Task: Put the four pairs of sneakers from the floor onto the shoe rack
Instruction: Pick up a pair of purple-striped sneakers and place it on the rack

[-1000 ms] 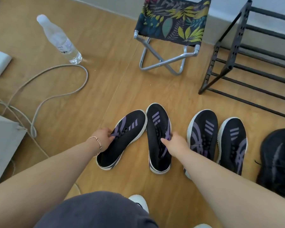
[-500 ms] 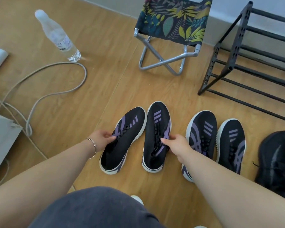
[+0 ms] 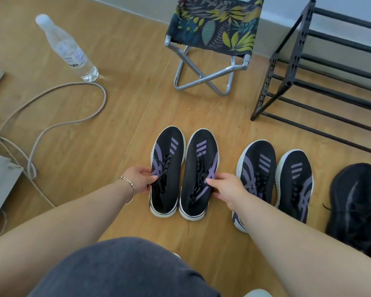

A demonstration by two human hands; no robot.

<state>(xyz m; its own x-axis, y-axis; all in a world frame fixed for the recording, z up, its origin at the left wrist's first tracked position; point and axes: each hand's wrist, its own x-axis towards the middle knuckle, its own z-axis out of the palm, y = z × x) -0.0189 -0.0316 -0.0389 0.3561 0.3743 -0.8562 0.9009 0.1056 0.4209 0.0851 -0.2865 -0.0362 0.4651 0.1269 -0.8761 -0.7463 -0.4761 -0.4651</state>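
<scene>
The left hand (image 3: 140,181) grips the left sneaker (image 3: 167,171) at its outer side, and that shoe, splayed outward a second ago, now lies straight against its partner. The right hand (image 3: 227,189) pinches the right sneaker (image 3: 199,174) by its laces. The pair sits squared up on the floor (image 3: 116,136), ready to lift, I'd say. Further right, a second pair (image 3: 274,179) and a black shoe (image 3: 356,202) wait; the shoe rack (image 3: 304,67) at far right stands empty.
</scene>
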